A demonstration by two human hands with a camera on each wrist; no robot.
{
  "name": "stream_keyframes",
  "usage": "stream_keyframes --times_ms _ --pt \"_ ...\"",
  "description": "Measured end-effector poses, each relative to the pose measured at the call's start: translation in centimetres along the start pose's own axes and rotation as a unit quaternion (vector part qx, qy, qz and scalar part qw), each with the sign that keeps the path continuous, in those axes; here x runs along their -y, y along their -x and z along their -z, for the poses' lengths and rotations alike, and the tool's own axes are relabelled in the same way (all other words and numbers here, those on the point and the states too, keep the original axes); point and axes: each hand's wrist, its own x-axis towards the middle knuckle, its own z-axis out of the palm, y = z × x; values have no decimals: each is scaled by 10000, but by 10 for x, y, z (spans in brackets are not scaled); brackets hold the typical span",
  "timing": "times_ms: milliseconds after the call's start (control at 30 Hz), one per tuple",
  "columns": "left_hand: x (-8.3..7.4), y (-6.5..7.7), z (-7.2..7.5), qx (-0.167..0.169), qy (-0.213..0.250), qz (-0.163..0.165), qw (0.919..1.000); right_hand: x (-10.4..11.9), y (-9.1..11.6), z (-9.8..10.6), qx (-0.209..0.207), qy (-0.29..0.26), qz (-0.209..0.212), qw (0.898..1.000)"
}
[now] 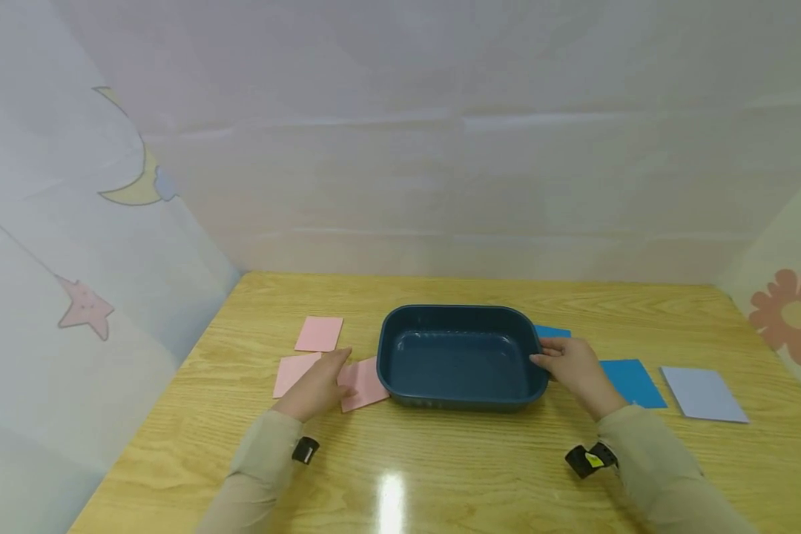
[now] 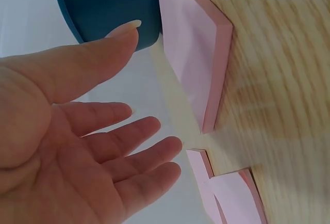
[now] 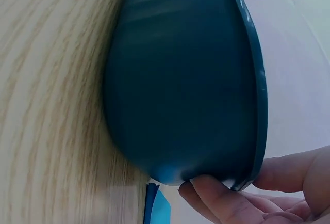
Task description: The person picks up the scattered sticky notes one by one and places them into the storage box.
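A dark blue rectangular basin [image 1: 460, 363] with rounded corners stands on the table. My right hand [image 1: 574, 371] pinches its right rim, thumb on the inside and fingers beneath the edge outside, as the right wrist view shows on the basin wall [image 3: 191, 79]. Left of the basin, my left hand [image 1: 317, 386] hovers with fingers spread and nothing held. It is nearest to a pink sticky-note pad [image 1: 363, 386], which touches or lies partly beneath the basin's left side. In the left wrist view the palm [image 2: 77, 157] faces that thick pink pad [image 2: 193, 48].
Two more pink pads [image 1: 318, 334] lie to the left, one partly behind my hand. Right of the basin are a blue sheet or pad [image 1: 630, 382], another blue piece [image 1: 552, 331] behind my right hand, and a pale lilac pad [image 1: 704, 394]. A cloth-covered wall [image 1: 454, 185] closes the back.
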Motion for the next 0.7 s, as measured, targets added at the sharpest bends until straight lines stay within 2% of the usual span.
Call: stream_keyframes --times_ms 333,533,700 --pt "3 -12 -2 104 -546 -15 9985 -1 2 -1 14 -134 -28 9999" --pt "7 -21 -2 281 -672 97 9973 -2 1 -1 3 -94 -30 10000" --pt "12 -26 -3 296 -928 9 9952 -2 2 -1 25 -97 -47 9999"
